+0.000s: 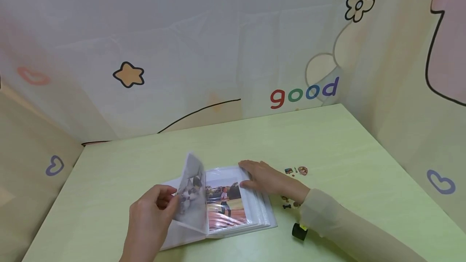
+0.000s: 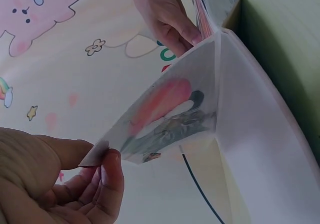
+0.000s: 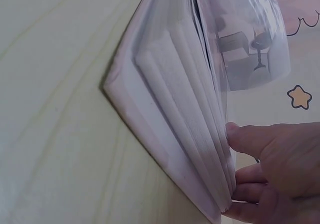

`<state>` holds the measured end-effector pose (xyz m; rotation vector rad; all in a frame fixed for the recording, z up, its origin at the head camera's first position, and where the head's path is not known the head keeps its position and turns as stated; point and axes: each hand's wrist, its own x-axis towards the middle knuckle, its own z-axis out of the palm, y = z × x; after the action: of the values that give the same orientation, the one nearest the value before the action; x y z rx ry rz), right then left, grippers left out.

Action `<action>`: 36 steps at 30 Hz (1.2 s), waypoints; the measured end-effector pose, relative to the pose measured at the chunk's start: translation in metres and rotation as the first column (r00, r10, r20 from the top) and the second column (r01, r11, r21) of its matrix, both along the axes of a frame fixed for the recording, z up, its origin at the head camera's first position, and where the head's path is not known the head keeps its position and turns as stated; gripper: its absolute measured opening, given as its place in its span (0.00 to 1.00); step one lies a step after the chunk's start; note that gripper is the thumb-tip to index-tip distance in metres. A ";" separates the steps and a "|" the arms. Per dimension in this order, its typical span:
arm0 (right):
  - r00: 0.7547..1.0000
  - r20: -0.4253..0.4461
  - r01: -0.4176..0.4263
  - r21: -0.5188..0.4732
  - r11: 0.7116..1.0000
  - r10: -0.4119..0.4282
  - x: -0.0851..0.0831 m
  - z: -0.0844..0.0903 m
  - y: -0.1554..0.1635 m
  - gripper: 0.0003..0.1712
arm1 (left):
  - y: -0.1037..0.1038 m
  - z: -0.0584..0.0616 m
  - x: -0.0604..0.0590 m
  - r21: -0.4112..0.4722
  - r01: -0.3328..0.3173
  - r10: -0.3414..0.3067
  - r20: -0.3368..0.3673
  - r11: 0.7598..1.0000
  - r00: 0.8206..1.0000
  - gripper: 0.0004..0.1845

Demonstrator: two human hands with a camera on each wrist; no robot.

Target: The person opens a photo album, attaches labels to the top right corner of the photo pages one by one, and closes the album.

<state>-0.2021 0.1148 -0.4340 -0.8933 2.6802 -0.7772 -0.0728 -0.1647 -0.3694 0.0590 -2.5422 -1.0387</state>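
A photo album (image 1: 272,213) with a pale cover lies open on the table. My left hand (image 1: 149,217) pinches the outer edge of a raised clear-sleeved page (image 2: 170,108) between thumb and fingers. A cat photo (image 1: 190,195) shows on this page in the head view. Beneath it, the facing page bears a photo of a runner (image 1: 223,205). My right hand (image 1: 263,177) rests along the album's right side, thumb on the page. Up close in the right wrist view, its thumb and fingertips touch the edges of the stacked pages (image 3: 185,93).
Right of the album, partly behind my right forearm, several small colourful pieces (image 1: 302,170) lie on the pale green table (image 1: 204,144). A short black cylinder (image 1: 299,231) with a yellow bit sits near my right sleeve (image 1: 327,213). A printed curtain (image 1: 200,51) surrounds the table's far sides.
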 end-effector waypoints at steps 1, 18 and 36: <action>1.000 0.003 0.000 0.003 1.000 0.000 0.000 0.000 0.000 0.38 | -0.002 0.000 0.000 0.000 -0.005 0.005 0.022 1.000 1.000 0.06; 1.000 0.005 0.009 0.039 0.999 -0.009 0.000 0.000 -0.001 0.39 | -0.027 -0.008 0.002 -0.071 -0.004 0.016 0.175 0.997 0.984 0.19; 1.000 0.008 0.010 0.049 0.999 -0.011 0.002 0.001 0.000 0.38 | -0.047 -0.044 -0.005 -0.161 0.067 -0.008 0.339 0.985 0.941 0.12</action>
<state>-0.2005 0.1145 -0.4330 -0.8633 2.6868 -0.7132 -0.0775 -0.2114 -0.4129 0.1545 -2.9447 -0.8824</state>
